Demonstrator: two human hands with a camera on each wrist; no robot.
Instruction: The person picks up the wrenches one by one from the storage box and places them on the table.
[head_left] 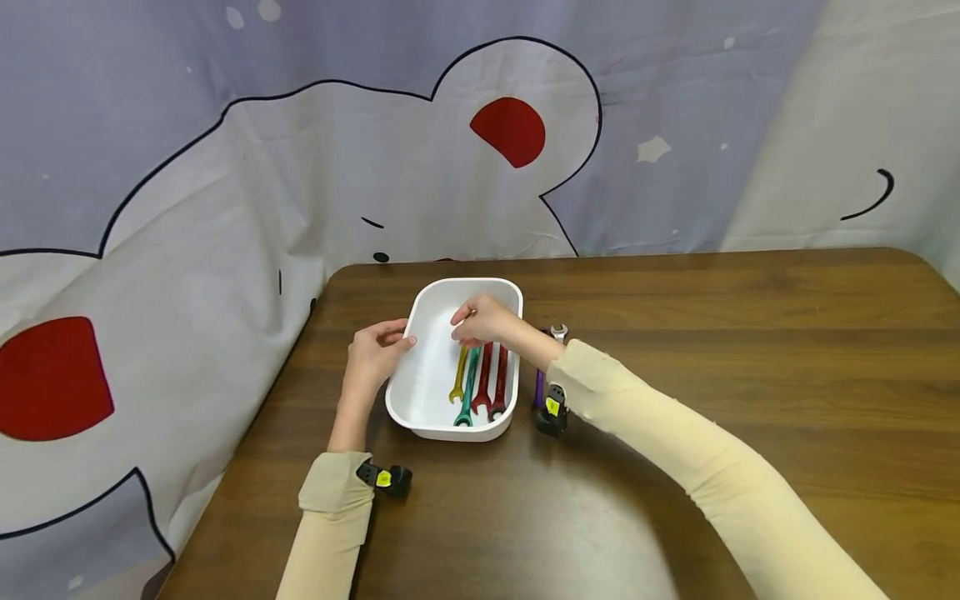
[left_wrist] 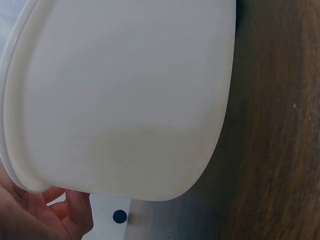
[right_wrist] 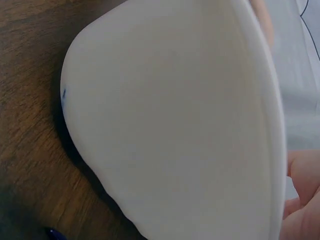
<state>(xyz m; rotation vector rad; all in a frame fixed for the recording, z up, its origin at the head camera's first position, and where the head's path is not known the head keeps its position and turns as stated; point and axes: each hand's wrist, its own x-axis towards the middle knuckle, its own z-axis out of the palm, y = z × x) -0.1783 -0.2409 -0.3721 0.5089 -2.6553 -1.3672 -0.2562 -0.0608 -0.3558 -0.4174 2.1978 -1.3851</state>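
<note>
A white plastic bin (head_left: 423, 398) stands on the table. My left hand (head_left: 372, 358) grips its left rim, thumb on top and fingers against the outside; the left wrist view shows those fingers beside the bin wall (left_wrist: 130, 100). Inside, toward the right, lie a yellow wrench (head_left: 458, 379), a green wrench (head_left: 470, 387) and two red wrenches (head_left: 483, 379), side by side. Over their far ends hovers my right hand (head_left: 483, 321), fingers bent and thumb apart from the index finger, with nothing visible between them. In the right wrist view the bin wall (right_wrist: 170, 125) hides most of that hand.
Right of the bin, partly behind my right wrist, a purple wrench (head_left: 540, 387) lies on the wooden table (head_left: 675, 333); a silver wrench head (head_left: 558, 332) shows just above the wrist. A printed curtain (head_left: 300, 167) hangs behind the table's far edge.
</note>
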